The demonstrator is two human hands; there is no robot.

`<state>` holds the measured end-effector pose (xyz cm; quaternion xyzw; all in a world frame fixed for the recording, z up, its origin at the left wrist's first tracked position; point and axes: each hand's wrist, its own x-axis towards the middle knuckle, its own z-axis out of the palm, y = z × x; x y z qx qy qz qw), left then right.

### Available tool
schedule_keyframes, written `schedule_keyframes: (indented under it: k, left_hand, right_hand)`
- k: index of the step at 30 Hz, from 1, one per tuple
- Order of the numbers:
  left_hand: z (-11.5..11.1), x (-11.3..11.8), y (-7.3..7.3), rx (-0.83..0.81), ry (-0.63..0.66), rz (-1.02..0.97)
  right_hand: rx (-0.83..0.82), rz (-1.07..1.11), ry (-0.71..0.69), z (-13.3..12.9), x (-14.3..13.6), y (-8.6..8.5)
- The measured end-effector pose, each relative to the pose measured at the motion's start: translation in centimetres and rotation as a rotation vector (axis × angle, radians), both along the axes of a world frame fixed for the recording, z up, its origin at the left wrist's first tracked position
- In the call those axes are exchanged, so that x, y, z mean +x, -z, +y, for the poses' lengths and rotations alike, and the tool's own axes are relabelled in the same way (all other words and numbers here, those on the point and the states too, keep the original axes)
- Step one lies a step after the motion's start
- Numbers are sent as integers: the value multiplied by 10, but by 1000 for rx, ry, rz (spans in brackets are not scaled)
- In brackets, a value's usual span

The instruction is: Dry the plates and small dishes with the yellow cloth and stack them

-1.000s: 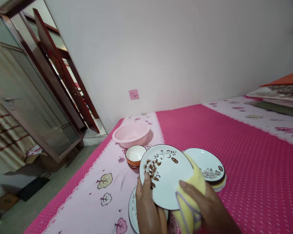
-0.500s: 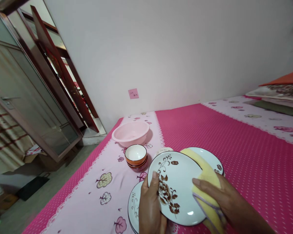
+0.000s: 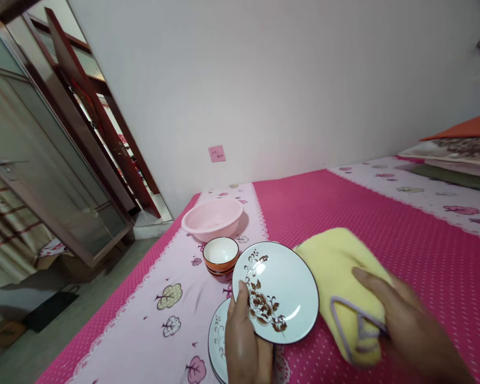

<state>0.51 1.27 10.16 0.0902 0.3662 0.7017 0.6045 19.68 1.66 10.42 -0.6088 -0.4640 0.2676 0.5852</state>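
My left hand (image 3: 246,338) grips the left edge of a white plate (image 3: 282,290) with a brown flower pattern and a dark rim, thumb on its face. The plate is held tilted above the bed. To its right, my right hand (image 3: 392,309) is closed on a yellow cloth (image 3: 344,261) with a purple edge; the cloth hangs spread beside the plate. Under my left hand lie stacked plates (image 3: 218,338), partly hidden. Stacked bowls (image 3: 221,255), the top one white inside and orange outside, stand just beyond the held plate.
A pink basin (image 3: 213,217) sits behind the bowls on the pink patterned bedspread (image 3: 304,205). Folded bedding (image 3: 460,154) lies at the far right. A pink note (image 3: 216,153) is on the wall. Left of the bed are a floor strip and a glass door (image 3: 64,144).
My right hand has moved right with the cloth, off the plate, and the cloth is more spread out. My left hand has shifted the plate slightly left and up.
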Motion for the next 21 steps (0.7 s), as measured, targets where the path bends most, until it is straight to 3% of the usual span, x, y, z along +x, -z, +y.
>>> schedule_keyframes:
  k: [3,5,8,10,12,17,19,21]
  left_hand:
    - [1,3,2,-12,-10,3]
    - [1,6,4,1,2,-16]
    - [1,10,7,21,29,-31]
    - [1,12,8,27,34,-20]
    - [1,13,10,58,61,-24]
    - [0,16,10,102,187,-103]
    - [0,17,9,81,238,-136]
    - [1,18,9,53,283,-130]
  right_hand:
    - [16,-73,98,-10,-4,-9]
    - [194,-277,83,-14,-16,-10]
    - [527,-656,-248,-14,-35,-4]
    - [582,-738,-426,-12,-41,1]
    - [576,-707,-420,-9,-39,5]
    - [479,-586,-244,-3,-18,1]
    - [316,-489,-204,-2,-9,-1]
    - [91,-373,-249,0,0,-1]
